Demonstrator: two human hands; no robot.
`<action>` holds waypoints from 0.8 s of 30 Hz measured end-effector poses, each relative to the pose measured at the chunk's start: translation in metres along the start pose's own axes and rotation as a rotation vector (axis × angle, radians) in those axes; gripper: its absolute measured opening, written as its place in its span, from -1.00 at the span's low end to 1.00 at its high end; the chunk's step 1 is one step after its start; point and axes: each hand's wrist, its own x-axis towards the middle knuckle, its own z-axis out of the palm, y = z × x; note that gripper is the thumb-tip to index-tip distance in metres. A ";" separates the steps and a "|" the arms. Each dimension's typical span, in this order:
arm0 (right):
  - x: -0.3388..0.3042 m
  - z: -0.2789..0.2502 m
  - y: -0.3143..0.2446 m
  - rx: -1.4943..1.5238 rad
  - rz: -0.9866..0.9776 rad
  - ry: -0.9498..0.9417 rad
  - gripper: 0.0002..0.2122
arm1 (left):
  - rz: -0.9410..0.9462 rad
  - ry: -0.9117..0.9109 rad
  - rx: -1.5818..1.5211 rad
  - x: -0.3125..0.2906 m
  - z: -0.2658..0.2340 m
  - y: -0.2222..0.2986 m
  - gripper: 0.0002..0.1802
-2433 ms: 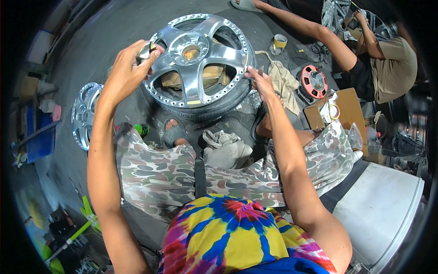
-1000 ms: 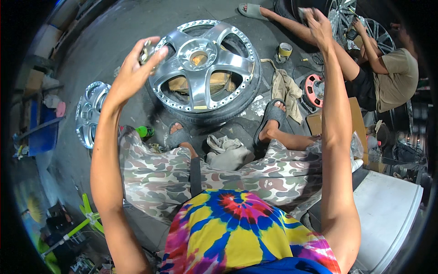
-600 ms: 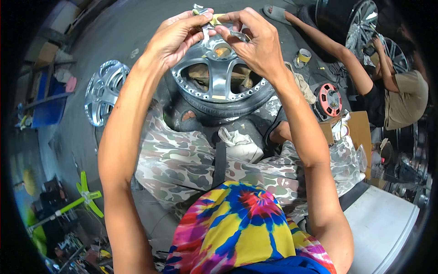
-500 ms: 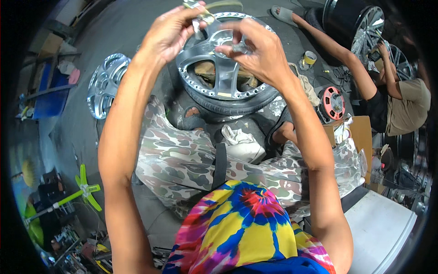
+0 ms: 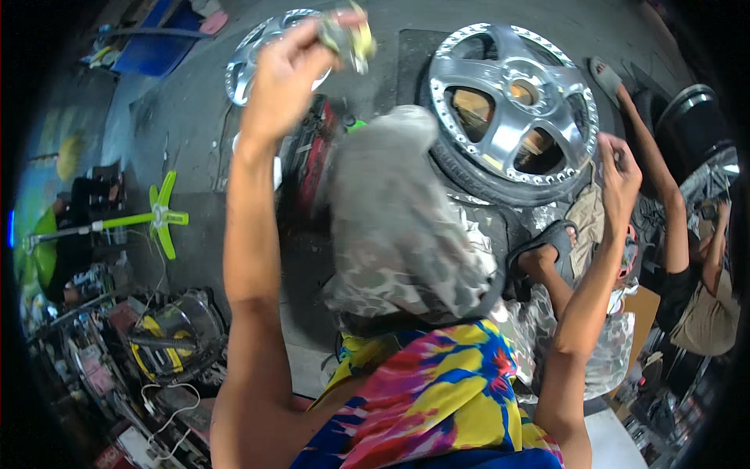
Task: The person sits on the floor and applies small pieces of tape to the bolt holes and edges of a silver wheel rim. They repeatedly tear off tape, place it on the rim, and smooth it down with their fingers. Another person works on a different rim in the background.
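My left hand (image 5: 283,82) is raised at the upper left, its fingers closed on a small, crumpled-looking yellow and silvery thing (image 5: 351,39), blurred by motion. Beyond that hand, partly covered by it, lies a silver wheel face (image 5: 254,48). My right hand (image 5: 621,176) hovers by the right rim of a larger silver five-spoke wheel (image 5: 512,144), its fingers drawn together. Whether anything is between them is too small to make out, and I cannot tell if they touch the rim. That wheel lies on a black tyre (image 5: 500,190).
At the right another person (image 5: 703,313) works beside a dark wheel barrel (image 5: 695,129). A red tool-like object (image 5: 316,156) lies left of my raised knee. A green-bladed fan (image 5: 160,215), a yellow and black machine (image 5: 176,340) and clutter fill the left side.
My view has turned left, and my knee has risen. My hands have moved apart: the left carries the yellow and silvery thing away from the wheel, the right has dropped to the wheel's right side.
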 end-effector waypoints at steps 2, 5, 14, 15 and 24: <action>-0.004 -0.001 0.014 0.005 0.013 0.002 -0.82 | -0.143 0.091 -0.203 -0.054 0.010 -0.040 -0.56; -0.005 -0.012 0.044 0.055 0.072 0.049 -0.80 | -0.404 0.073 0.181 -0.124 0.018 -0.115 -0.63; -0.053 0.001 0.112 -0.164 0.298 0.216 -0.74 | 0.004 0.174 1.172 -0.215 0.052 -0.418 -0.78; -0.060 0.010 0.139 -0.135 0.369 0.188 -0.72 | -0.124 0.081 1.171 -0.228 0.061 -0.432 -0.78; -0.106 0.027 0.159 0.418 0.816 0.346 -0.74 | -0.545 -0.101 0.680 -0.225 0.031 -0.369 -0.79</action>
